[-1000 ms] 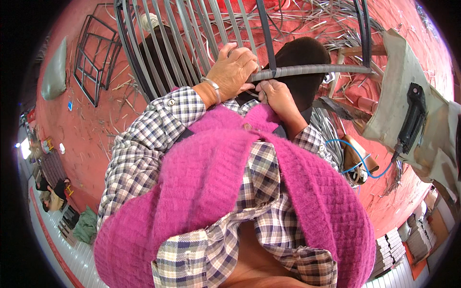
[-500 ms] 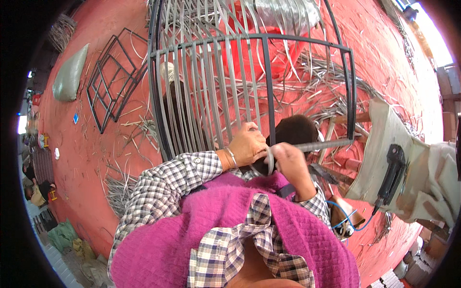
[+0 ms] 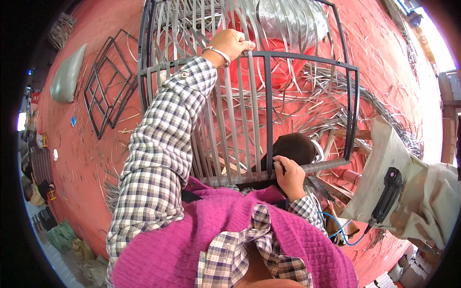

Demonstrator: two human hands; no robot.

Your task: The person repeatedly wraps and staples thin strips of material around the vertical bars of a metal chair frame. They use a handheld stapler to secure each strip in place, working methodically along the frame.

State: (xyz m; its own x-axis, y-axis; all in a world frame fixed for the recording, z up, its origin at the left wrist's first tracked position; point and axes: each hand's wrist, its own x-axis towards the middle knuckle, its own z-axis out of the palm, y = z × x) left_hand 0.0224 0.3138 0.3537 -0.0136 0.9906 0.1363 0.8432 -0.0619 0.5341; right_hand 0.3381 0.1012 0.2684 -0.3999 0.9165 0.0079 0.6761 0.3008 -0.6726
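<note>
In front of me is a dark metal frame (image 3: 269, 105) with flat grey woven strips (image 3: 233, 120) running lengthwise across its left part. My left hand (image 3: 231, 44) reaches far out over the frame's cross bar, its fingers closed on one of the grey strips. Close to my body, my right hand (image 3: 289, 176) has its fingers curled on the near rail (image 3: 329, 165), which is wrapped in grey strip. That hand sits just right of the frame's middle bar. What lies under its fingers is partly hidden.
A second dark metal frame (image 3: 108, 86) and a grey-green cushion (image 3: 68, 74) lie to the left on the red floor. Loose strips (image 3: 336, 86) are scattered beneath and beyond the frame. At right, a black handheld tool (image 3: 388, 196) with a blue cord rests on pale cloth (image 3: 372, 163).
My left hand has moved from beside the right hand at the near rail out to the far cross bar. The right hand has shifted slightly down and now rests on the near rail.
</note>
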